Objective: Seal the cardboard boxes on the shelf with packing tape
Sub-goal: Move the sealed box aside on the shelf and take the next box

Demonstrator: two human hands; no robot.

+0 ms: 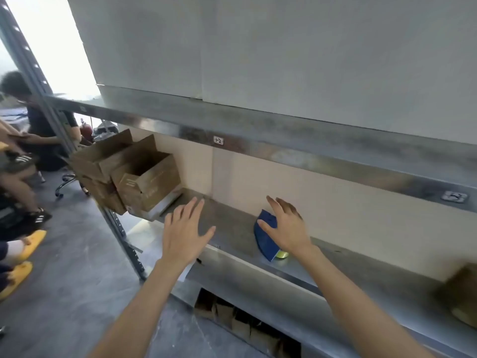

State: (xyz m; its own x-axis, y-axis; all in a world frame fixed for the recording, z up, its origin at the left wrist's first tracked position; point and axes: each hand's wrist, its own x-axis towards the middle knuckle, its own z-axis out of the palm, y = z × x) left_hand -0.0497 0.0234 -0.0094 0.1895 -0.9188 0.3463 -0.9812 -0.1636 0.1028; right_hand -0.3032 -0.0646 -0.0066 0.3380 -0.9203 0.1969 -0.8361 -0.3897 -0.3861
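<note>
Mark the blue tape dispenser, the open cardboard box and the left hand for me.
blue tape dispenser (265,240): head view, on its blue side face.
open cardboard box (151,183): head view, on its printed near wall.
left hand (184,229): head view, on the back of the hand.

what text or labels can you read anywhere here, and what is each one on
"+2" or "1-2" (handwritten, unclear which): small white label on the upper shelf beam.
Too blurred to read: dark marks on the grey tag, further right on that beam.
Too blurred to read: faint print on the side of the open cardboard box.
No text visible: blue tape dispenser.
</note>
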